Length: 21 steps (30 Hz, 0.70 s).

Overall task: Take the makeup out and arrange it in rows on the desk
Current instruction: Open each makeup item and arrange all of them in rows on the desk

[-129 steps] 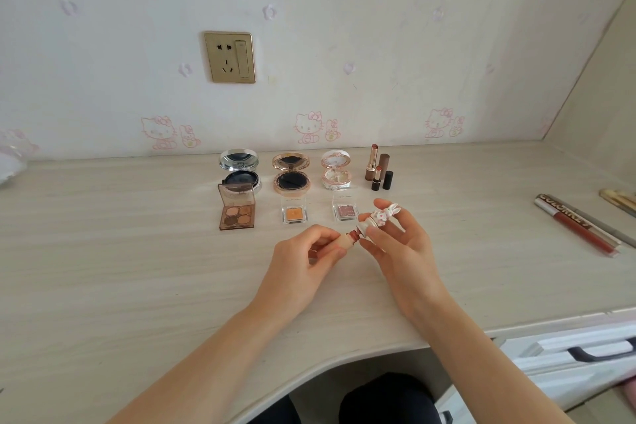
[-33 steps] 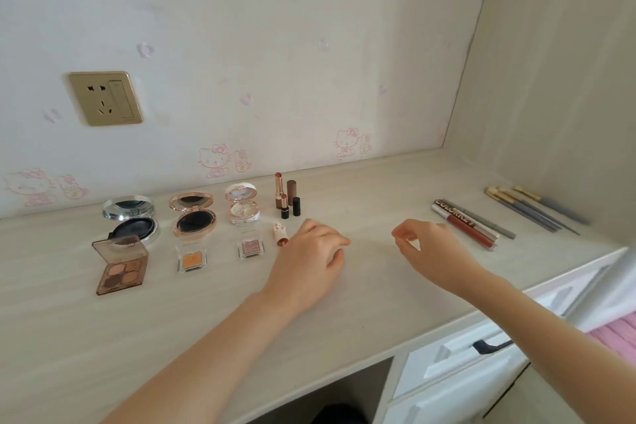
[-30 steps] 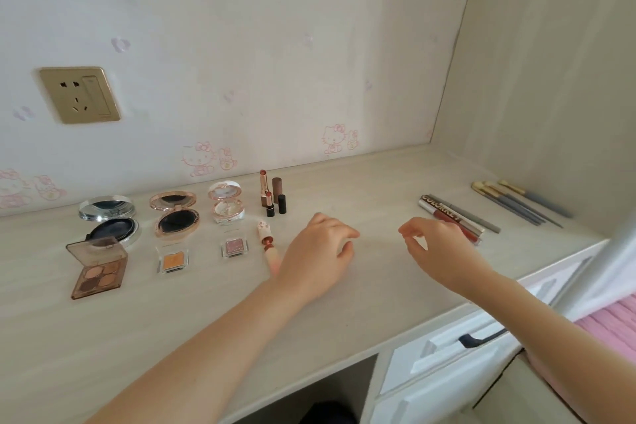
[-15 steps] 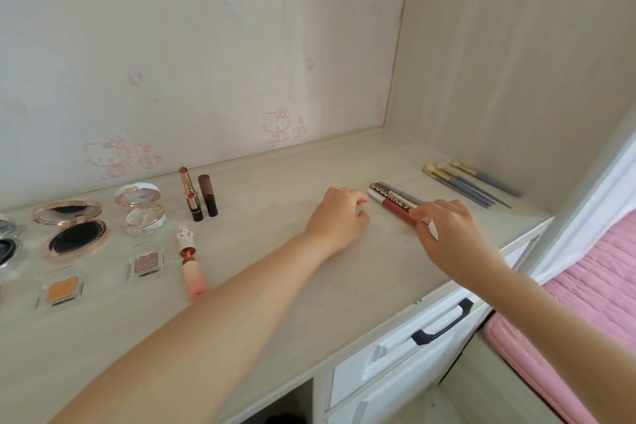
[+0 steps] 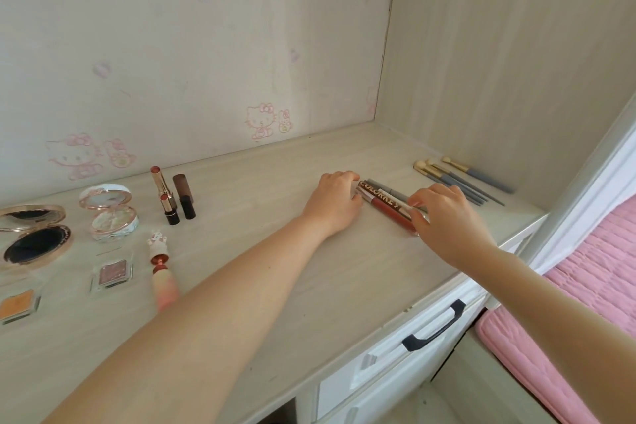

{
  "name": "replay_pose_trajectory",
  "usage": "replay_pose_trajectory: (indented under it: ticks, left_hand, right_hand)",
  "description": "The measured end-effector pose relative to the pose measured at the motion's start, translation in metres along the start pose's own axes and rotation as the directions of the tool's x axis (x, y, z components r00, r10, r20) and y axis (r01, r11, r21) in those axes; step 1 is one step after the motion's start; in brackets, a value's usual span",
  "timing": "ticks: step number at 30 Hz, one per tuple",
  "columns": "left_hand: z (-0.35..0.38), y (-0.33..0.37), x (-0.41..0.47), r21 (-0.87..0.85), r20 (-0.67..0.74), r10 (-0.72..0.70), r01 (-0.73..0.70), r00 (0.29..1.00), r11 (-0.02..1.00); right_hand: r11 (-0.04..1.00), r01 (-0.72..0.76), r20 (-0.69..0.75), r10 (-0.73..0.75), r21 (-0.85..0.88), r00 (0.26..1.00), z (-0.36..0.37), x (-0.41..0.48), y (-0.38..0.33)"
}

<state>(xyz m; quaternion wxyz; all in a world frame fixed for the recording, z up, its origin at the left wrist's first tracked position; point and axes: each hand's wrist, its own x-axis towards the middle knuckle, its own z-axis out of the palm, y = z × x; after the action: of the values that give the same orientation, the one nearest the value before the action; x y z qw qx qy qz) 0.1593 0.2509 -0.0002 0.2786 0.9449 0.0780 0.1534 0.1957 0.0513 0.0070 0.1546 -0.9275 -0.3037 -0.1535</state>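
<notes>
On the right part of the pale wood-grain desk (image 5: 344, 268), the left hand (image 5: 335, 203) curls its fingers round one end of the long reddish-brown lip-gloss tubes (image 5: 387, 206) lying flat there — the right hand (image 5: 444, 217) pinches the other end.

Pale wood-grain table (image 5: 275, 286). Bears open compacts (image 5: 110, 213) and eyeshadow pans (image 5: 113, 274) at left, upright lipsticks (image 5: 172, 194) beside them, a pink tube (image 5: 161, 268) lying flat, lip gloss tubes (image 5: 385, 205) mid-right, brushes (image 5: 461, 179) at far right.
</notes>
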Motion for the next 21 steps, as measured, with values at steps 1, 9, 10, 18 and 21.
replay_pose_trajectory:
  ticks: [1,9,10,18,21]
  left_hand:
    - [0.0,0.0,0.003,0.002,0.002,-0.005,0.005,1.0,1.0]
    - [0.003,-0.002,0.008,-0.009,-0.005,0.007,-0.008,1.0,1.0]
    - [0.003,-0.003,0.007,-0.011,-0.011,0.012,-0.012,1.0,1.0]
    - [0.004,-0.003,0.006,-0.019,-0.03,0.042,-0.043,0.999,0.999]
    - [0.004,-0.005,0.003,0.004,-0.037,0.059,-0.059,0.998,0.998]
  right_hand:
    - [1.0,0.0,0.014,0.0,-0.009,1.0,0.0,0.002,0.001]
    - [0.998,0.059,-0.011,-0.06,-0.036,0.998,0.005,-0.001,-0.002]
    - [0.998,0.062,-0.019,-0.062,-0.027,0.998,0.005,-0.002,-0.004]
    - [0.996,0.094,-0.049,-0.094,-0.006,0.994,0.006,-0.007,-0.012]
    - [0.993,0.111,-0.027,-0.112,-0.039,0.993,0.008,-0.01,-0.014]
